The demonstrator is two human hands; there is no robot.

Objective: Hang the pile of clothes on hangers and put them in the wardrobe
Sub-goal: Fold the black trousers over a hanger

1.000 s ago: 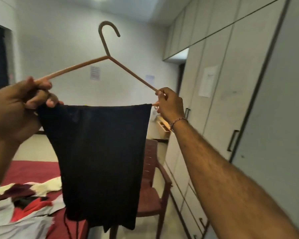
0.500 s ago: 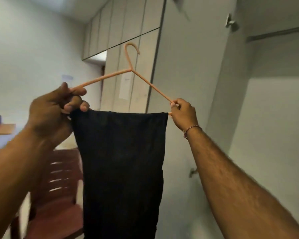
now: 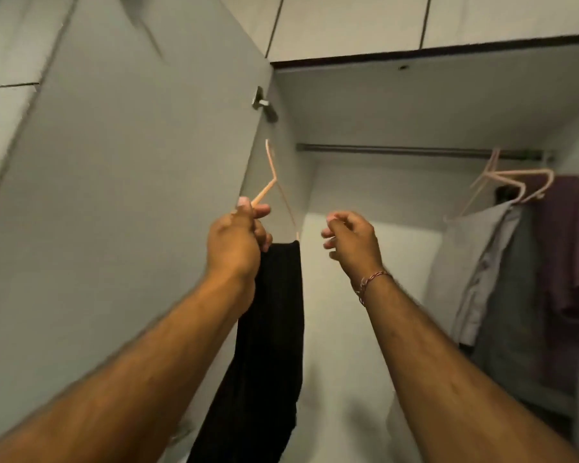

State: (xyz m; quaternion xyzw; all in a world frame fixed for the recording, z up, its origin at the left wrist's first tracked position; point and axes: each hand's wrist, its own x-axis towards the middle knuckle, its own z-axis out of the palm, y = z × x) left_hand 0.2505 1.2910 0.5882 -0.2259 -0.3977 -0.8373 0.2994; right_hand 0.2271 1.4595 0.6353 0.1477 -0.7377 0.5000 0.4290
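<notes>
Overhead, left hand gripping hanger, right hand loosely curled, holding nothing

The orange hanger, held flat-on half a second earlier, is now turned edge-on toward the open wardrobe, with the black garment seen as a narrow strip. The hanger's end is released by the right hand, which is now held apart from it with fingers loosely curled. The rail and clothes hung on pink hangers are brought into view.
</notes>
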